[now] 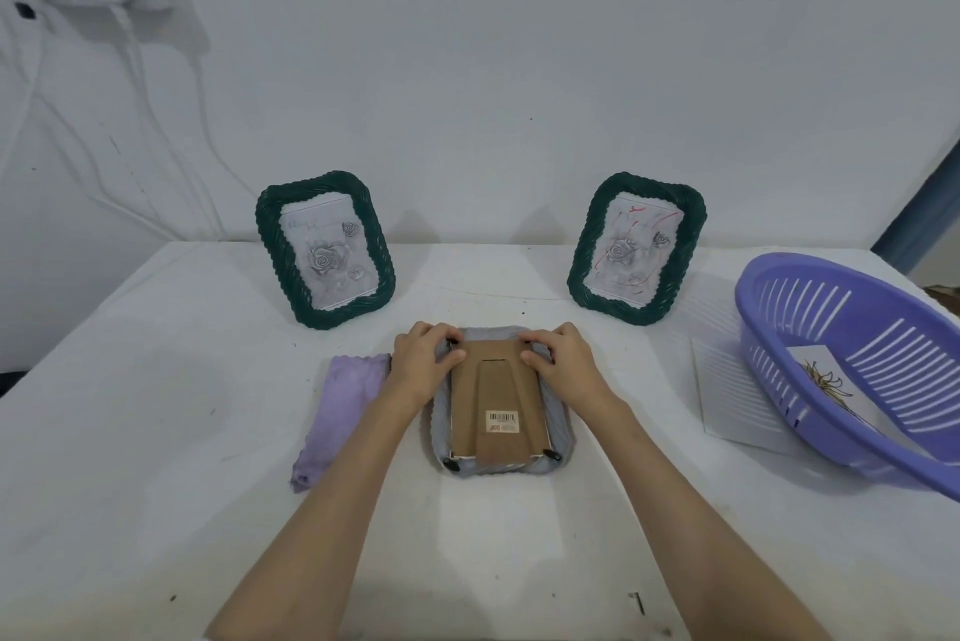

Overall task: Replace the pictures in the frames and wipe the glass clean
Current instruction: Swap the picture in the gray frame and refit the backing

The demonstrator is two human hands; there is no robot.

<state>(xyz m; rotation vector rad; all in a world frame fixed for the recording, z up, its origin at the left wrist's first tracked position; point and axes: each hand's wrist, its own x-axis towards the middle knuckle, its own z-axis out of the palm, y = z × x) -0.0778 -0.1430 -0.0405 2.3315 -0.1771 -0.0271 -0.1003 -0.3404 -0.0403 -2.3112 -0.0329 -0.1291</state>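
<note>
Face down on the white-covered table [156, 432] lies a grey frame [558, 438], its brown cardboard backing [496, 393] uppermost, a barcode sticker [502, 420] near its lower edge; a person leans over it with both bare arms extended. At the frame's far end the left hand [418, 360] has its fingers curled over the left corner, thumb pressed onto the backing, while the right hand [561, 360] mirrors it at the right corner, fingertips bent down onto the board's top edge; whether either is pinching a retaining clip cannot be made out. Two small black tabs [551, 456] show at the near corners, turned outward by the look of them; the far pair is hidden beneath the fingers. By every sign the step in hand is work on the backing's fasteners, though whether the board is being freed or secured cannot be told.

Just left of the frame, touching the left wrist, lies a folded lilac cloth [340, 414], ready for the glass; at the back of the table stand two dark green frames, one on the left [270, 245] and one on the right [582, 277], each showing a rose print. To the right a purple basket [810, 318] rests tilted on a white sheet [727, 401], with a drawing [826, 378] inside it.

Next, it seems, come even thumb pressure on both far tabs and a steady frame; a slip could mark the glass beneath.
</note>
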